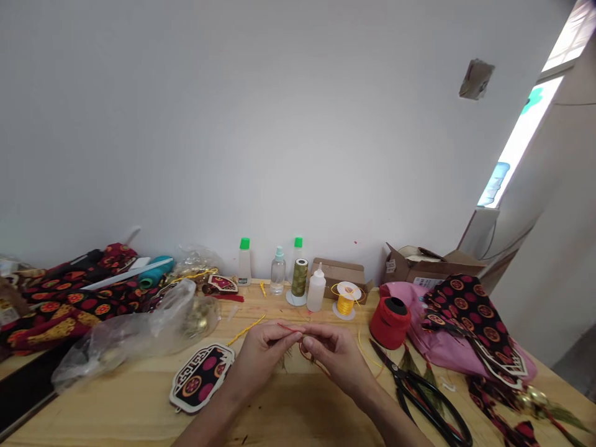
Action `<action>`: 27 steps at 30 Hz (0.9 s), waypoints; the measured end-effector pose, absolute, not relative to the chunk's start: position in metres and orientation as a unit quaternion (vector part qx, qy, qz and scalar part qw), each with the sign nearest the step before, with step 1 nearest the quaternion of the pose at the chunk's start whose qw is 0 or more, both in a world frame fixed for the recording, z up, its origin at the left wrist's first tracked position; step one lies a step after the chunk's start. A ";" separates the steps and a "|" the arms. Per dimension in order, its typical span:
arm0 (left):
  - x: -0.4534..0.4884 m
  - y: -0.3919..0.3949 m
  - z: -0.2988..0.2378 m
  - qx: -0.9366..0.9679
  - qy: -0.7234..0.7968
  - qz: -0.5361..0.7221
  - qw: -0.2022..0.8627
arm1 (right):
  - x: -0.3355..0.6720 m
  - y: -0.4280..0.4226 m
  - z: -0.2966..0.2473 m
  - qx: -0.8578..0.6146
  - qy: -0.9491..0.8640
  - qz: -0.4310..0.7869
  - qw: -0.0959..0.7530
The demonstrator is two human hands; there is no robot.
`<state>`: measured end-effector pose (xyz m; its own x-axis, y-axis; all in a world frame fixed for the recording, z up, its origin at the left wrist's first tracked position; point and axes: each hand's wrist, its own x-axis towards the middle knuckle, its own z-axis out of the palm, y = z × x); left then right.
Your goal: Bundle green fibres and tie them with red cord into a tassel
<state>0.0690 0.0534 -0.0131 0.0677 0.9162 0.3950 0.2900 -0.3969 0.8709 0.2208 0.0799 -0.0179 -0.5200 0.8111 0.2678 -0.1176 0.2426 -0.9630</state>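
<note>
Red cord [289, 328] sits pinched between the closed thumb and forefinger of my left hand [264, 349] and right hand [336, 354], drawn close together probably to steady it, with black-handled scissors [395, 369] lying right of my grip, apparently for easy reach.

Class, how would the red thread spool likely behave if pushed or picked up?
The red thread spool would probably resist tipping under a light push, since it stands on a broad base. Knocked over, its round sides would likely let it roll. Its dark core suggests it should hold shape.
</note>
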 end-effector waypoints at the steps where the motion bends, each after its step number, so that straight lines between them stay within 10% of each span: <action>1: 0.069 0.053 -0.014 0.666 0.451 0.507 0.309 | 0.221 0.081 -0.019 -0.271 -0.688 0.529 0.417; 16: 0.072 0.047 -0.008 0.681 0.475 0.507 0.231 | 0.229 0.076 -0.011 -0.284 -0.863 0.172 0.381; 27: 0.075 0.051 -0.013 0.543 0.462 0.536 0.451 | 0.229 0.080 -0.011 -0.263 -0.877 0.146 0.376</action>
